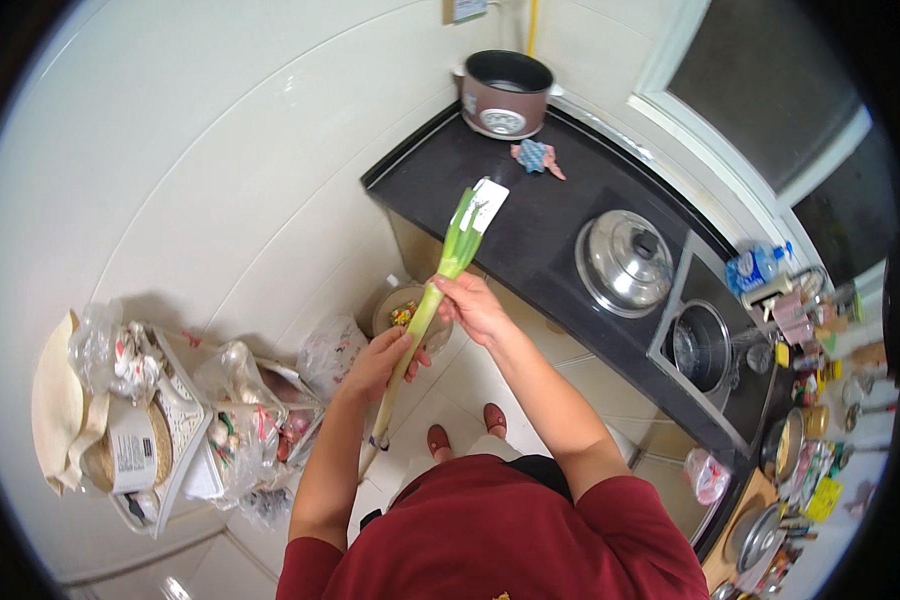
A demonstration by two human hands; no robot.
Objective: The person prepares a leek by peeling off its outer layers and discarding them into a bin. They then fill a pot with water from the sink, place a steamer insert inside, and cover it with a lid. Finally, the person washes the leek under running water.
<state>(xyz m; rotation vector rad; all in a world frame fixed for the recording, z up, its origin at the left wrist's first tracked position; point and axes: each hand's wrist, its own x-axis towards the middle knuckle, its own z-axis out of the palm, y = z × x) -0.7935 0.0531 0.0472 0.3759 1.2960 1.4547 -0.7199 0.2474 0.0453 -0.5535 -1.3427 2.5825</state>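
A long green onion [423,319] slants in front of my body, held in both hands above the floor. My left hand [378,364] is closed around its pale lower stalk. Higher up, my right hand [473,306] grips the stalk just below the green leaves, mostly with thumb and fingers. The cut leaf tops carry a white label [486,204] and point toward the counter. A dark purple band [377,441] circles the stalk near its root end. Beyond the hands, a round bin [382,312] with colourful scraps stands on the floor.
A black counter [425,185] runs along the right, bearing a brown pot [506,108], a checked cloth [536,157], a lidded steel pot [627,262] and a sink [698,347]. Bottles and kitchenware crowd its right end. At left stands a white rack [188,405] with bagged vegetables.
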